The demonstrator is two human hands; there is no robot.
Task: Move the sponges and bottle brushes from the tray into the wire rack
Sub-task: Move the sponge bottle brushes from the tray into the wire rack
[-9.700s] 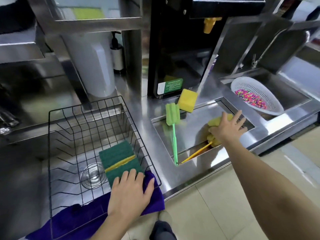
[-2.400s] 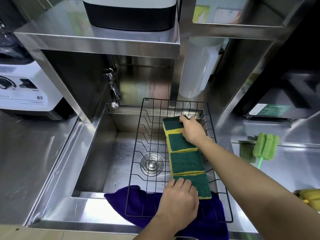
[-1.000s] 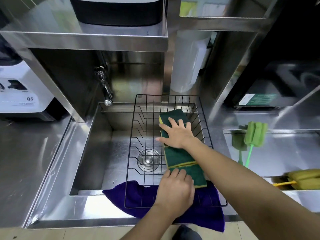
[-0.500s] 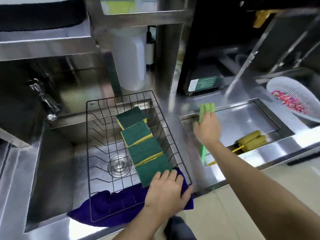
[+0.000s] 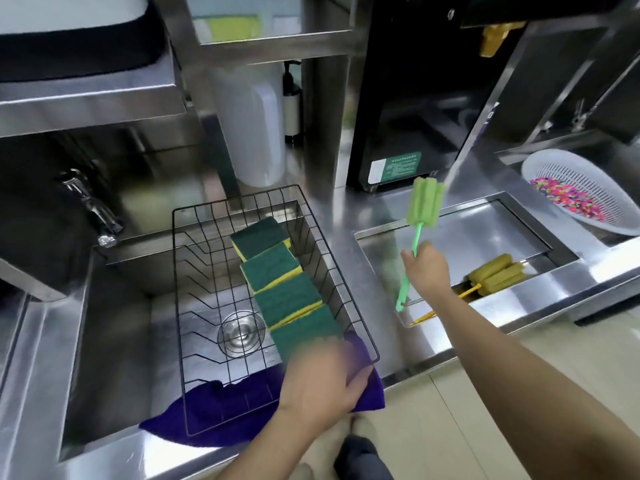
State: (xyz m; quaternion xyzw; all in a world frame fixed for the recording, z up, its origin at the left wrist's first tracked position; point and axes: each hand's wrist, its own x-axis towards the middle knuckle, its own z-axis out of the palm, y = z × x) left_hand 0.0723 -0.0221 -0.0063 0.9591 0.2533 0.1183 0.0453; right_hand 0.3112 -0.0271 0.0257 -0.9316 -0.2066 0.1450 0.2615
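Observation:
A black wire rack sits over the sink and holds several green-and-yellow sponges in an overlapping row. My left hand rests flat at the rack's near right corner, touching the nearest sponge. My right hand grips the handle of a green bottle brush, lifted and tilted with its foam head up, above the steel tray. Two yellow bottle brushes lie in the tray near its front edge.
A purple cloth lies under the rack's near end. The faucet is at the left of the sink, its drain below the rack. A white colander with colourful bits stands at the right. A black machine stands behind the tray.
My right hand has left the sponges, reached the tray and lifted the green brush clear of it. My left hand has stayed at the rack's near corner.

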